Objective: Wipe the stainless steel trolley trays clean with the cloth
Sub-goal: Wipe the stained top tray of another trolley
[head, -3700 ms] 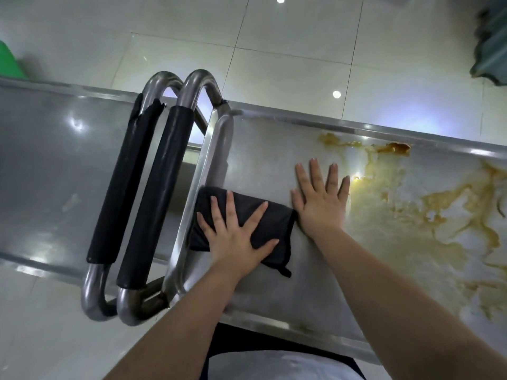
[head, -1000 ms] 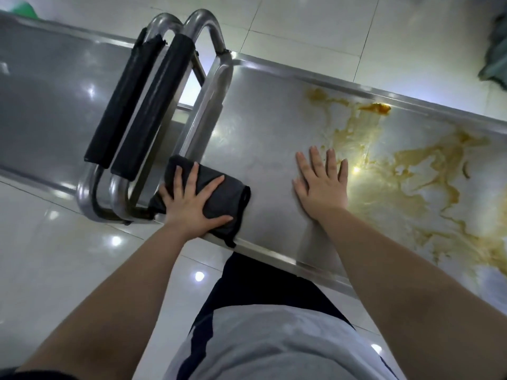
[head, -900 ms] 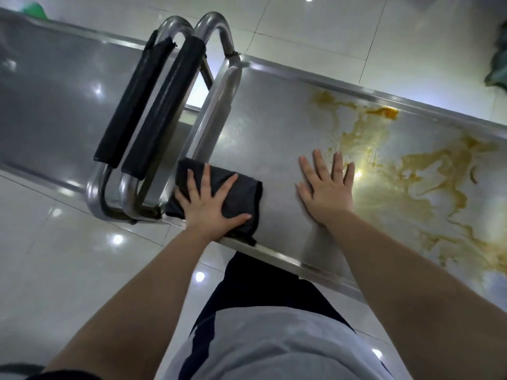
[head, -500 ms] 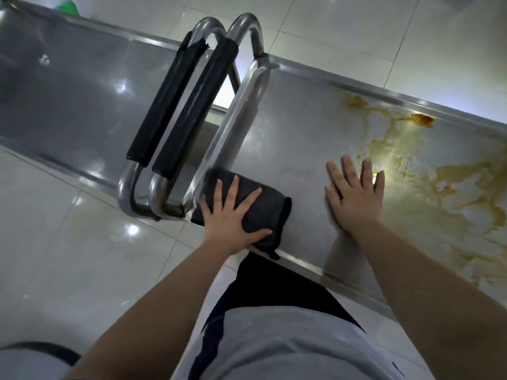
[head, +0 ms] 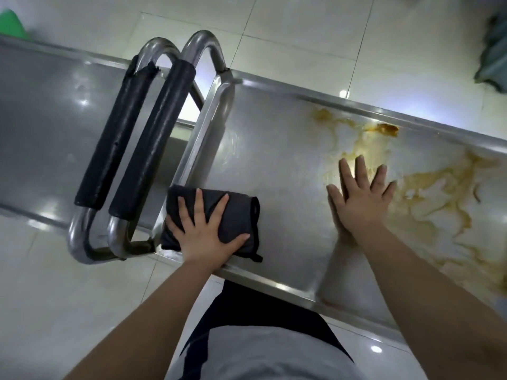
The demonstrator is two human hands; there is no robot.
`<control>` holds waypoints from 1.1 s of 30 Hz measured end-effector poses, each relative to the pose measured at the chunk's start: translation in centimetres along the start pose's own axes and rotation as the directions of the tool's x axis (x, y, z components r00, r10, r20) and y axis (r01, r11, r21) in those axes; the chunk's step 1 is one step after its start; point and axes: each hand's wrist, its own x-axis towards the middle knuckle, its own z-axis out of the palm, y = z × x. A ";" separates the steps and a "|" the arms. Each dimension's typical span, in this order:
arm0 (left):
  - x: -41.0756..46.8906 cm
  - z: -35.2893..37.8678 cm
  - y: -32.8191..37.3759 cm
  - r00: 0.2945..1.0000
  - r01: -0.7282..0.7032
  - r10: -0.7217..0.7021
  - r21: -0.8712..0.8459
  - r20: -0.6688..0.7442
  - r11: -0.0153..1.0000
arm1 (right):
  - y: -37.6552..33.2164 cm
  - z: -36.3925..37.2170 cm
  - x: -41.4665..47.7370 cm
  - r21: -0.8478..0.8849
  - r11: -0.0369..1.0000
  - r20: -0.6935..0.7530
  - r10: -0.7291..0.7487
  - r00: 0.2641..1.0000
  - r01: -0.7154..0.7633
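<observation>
Cloth (head: 238,212) sat folded at the near left corner of the tray (head: 274,149), just below mid-frame, with the left hand (head: 204,237) pressing flat on it, fingers spread, not curled round it. Right hand (head: 359,198) lay open-palmed on the steel right of centre, fingertips at the edge of yellow-brown stains (head: 444,187). Two black-padded handles (head: 148,149) stood upper left.

The cloth (head: 238,215), pressed flat under the left grip (head: 204,237), has slid from midway along the left end of the tray (head: 274,165) back to its near left corner, where its lower edge now lies over the near rim. The right grip (head: 359,204), which at first touched the cloth's right edge, now lies flat well apart from it, further toward the tray's right end, with its fingertips (head: 360,163) on the pale fringe of the yellow stain (head: 439,182).
</observation>
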 end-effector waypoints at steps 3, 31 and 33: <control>-0.7 0.3 3.9 0.995 -0.095 0.095 -0.022 -0.001 0.995 | -0.4 0.3 -0.1 -0.010 1.000 -0.020 0.001 1.000 -0.001; 23.3 -5.3 11.5 0.999 -0.012 0.011 -0.026 -0.038 1.000 | 0.1 0.1 0.5 0.008 1.000 -0.041 -0.003 0.999 0.004; 23.8 -5.3 13.2 0.998 0.047 -0.049 -0.053 -0.040 0.998 | 0.1 0.0 0.5 0.005 1.000 -0.033 -0.003 0.999 0.003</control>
